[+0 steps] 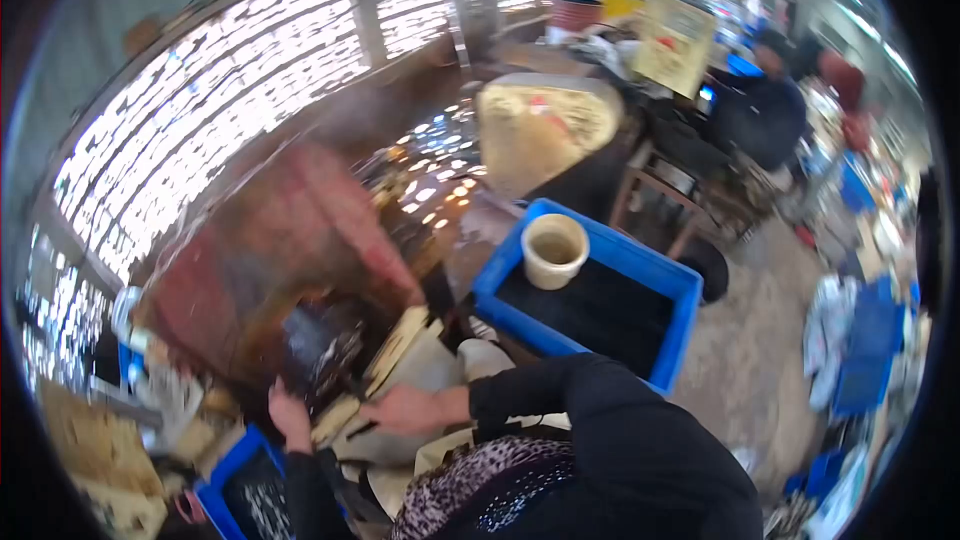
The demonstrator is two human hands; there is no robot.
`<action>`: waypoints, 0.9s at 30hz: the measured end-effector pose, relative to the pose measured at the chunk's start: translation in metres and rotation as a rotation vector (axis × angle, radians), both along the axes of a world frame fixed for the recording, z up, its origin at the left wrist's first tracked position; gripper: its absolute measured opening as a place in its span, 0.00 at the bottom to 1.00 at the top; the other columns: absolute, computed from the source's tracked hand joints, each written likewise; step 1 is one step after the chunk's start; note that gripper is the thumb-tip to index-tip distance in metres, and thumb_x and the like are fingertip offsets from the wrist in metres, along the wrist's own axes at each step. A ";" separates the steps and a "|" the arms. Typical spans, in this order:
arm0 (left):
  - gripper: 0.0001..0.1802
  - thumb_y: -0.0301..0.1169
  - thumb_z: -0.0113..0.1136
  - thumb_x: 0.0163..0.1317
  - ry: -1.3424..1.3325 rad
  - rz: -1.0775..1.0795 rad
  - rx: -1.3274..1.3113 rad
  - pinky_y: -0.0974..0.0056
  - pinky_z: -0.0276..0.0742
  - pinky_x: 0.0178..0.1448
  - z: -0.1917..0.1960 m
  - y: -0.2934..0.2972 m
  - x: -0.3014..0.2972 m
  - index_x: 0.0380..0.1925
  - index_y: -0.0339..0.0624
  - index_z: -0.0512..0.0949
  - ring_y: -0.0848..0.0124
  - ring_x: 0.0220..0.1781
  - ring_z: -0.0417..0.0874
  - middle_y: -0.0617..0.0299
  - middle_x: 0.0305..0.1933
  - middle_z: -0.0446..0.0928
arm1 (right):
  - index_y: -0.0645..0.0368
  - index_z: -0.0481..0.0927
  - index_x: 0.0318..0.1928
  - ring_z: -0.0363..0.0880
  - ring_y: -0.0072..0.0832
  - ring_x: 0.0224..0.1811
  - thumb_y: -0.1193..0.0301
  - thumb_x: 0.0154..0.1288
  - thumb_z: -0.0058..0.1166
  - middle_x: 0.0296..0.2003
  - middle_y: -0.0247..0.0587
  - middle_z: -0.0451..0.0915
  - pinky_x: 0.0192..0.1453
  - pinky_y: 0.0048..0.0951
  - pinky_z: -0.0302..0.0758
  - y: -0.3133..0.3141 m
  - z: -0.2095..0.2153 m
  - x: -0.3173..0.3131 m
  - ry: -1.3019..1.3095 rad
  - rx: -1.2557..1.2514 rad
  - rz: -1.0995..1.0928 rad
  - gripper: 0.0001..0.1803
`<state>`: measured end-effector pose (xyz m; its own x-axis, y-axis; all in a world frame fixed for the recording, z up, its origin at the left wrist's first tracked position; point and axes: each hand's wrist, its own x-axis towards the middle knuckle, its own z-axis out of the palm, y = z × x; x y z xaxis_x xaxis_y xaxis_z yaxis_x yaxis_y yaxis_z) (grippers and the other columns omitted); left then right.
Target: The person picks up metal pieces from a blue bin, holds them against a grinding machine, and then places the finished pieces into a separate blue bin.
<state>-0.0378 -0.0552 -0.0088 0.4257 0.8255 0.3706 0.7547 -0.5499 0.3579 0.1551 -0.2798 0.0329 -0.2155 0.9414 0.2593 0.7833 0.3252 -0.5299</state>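
Note:
The picture is blurred by motion. My left hand (288,414) reaches up to the lower edge of a dark, shiny mass (322,348) lying on a pale wooden board (398,342). My right hand (404,408) stretches leftward over the near end of that board, fingers pointing toward the left hand. A thin dark thing (357,430) shows just under its fingers, and I cannot tell whether it is gripped. Both sleeves are black. A leopard-print cloth (480,485) hangs below my chin.
A large blue crate (680,285) of dark liquid stands to the right with a beige bucket (553,250) in it. A small blue crate (235,460) of pale bits sits at lower left. A reddish bulky block (300,230) lies behind. A person in dark clothes (760,110) sits far right.

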 end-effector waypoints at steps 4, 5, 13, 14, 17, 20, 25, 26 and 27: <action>0.17 0.28 0.60 0.52 0.146 -0.214 0.115 0.50 0.77 0.46 -0.031 0.024 0.010 0.44 0.35 0.81 0.48 0.41 0.80 0.44 0.38 0.79 | 0.54 0.68 0.46 0.80 0.49 0.31 0.65 0.59 0.53 0.24 0.46 0.76 0.33 0.51 0.73 -0.007 -0.017 0.008 -0.024 0.110 -0.029 0.16; 0.15 0.28 0.60 0.53 0.161 -0.241 0.129 0.50 0.77 0.46 -0.032 0.026 0.016 0.41 0.36 0.82 0.48 0.40 0.81 0.44 0.37 0.80 | 0.54 0.68 0.46 0.80 0.49 0.31 0.65 0.59 0.53 0.24 0.46 0.76 0.33 0.51 0.73 -0.009 -0.016 0.013 -0.026 0.115 -0.055 0.16; 0.08 0.25 0.56 0.54 0.543 -0.398 -0.030 0.49 0.77 0.45 -0.029 0.046 0.024 0.30 0.37 0.83 0.46 0.39 0.81 0.40 0.34 0.79 | 0.55 0.73 0.45 0.79 0.53 0.36 0.61 0.56 0.57 0.30 0.49 0.80 0.39 0.54 0.72 -0.016 0.012 0.015 0.113 -0.082 0.042 0.19; 0.08 0.25 0.56 0.54 0.535 -0.401 -0.020 0.49 0.77 0.45 -0.040 0.051 0.024 0.30 0.37 0.83 0.46 0.39 0.81 0.40 0.34 0.79 | 0.56 0.74 0.45 0.79 0.53 0.37 0.61 0.55 0.58 0.31 0.50 0.80 0.39 0.53 0.72 -0.014 0.014 0.015 0.117 -0.086 0.057 0.19; 0.08 0.27 0.57 0.51 0.451 -0.276 -0.009 0.46 0.77 0.45 -0.080 0.067 0.027 0.26 0.35 0.83 0.45 0.38 0.82 0.43 0.33 0.81 | 0.56 0.77 0.44 0.79 0.54 0.38 0.60 0.53 0.60 0.32 0.52 0.80 0.40 0.51 0.73 -0.009 0.017 0.010 0.136 -0.097 0.074 0.20; 0.09 0.29 0.56 0.52 0.482 -0.245 0.011 0.46 0.77 0.43 -0.097 0.070 0.005 0.26 0.36 0.83 0.46 0.37 0.82 0.45 0.33 0.81 | 0.60 0.79 0.41 0.79 0.54 0.39 0.60 0.52 0.61 0.31 0.54 0.80 0.40 0.50 0.74 0.000 0.013 0.006 0.231 -0.106 0.172 0.19; 0.16 0.44 0.56 0.61 0.602 -0.256 0.121 0.48 0.80 0.37 -0.041 0.061 -0.005 0.27 0.43 0.83 0.49 0.32 0.84 0.45 0.31 0.81 | 0.62 0.80 0.34 0.76 0.43 0.36 0.59 0.71 0.41 0.30 0.48 0.77 0.43 0.43 0.73 0.044 -0.030 0.045 0.251 0.437 0.252 0.20; 0.19 0.47 0.55 0.62 0.548 -0.151 0.054 0.48 0.81 0.37 -0.029 0.061 -0.006 0.25 0.45 0.83 0.50 0.32 0.85 0.47 0.31 0.82 | 0.62 0.79 0.37 0.76 0.37 0.33 0.63 0.72 0.40 0.29 0.42 0.76 0.39 0.40 0.74 0.039 -0.041 0.064 -0.232 0.676 0.010 0.17; 0.19 0.47 0.55 0.62 0.540 -0.016 0.005 0.48 0.80 0.36 -0.023 0.043 -0.014 0.25 0.46 0.84 0.51 0.32 0.85 0.50 0.29 0.83 | 0.62 0.77 0.43 0.78 0.31 0.32 0.68 0.71 0.41 0.30 0.37 0.77 0.35 0.34 0.74 0.028 -0.026 0.079 0.403 0.121 0.234 0.13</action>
<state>-0.0522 -0.0118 -0.0318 0.5695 0.8160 0.0993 0.8219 -0.5638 -0.0809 0.2345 -0.2517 0.0066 -0.2776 0.8375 0.4708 0.4220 0.5465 -0.7234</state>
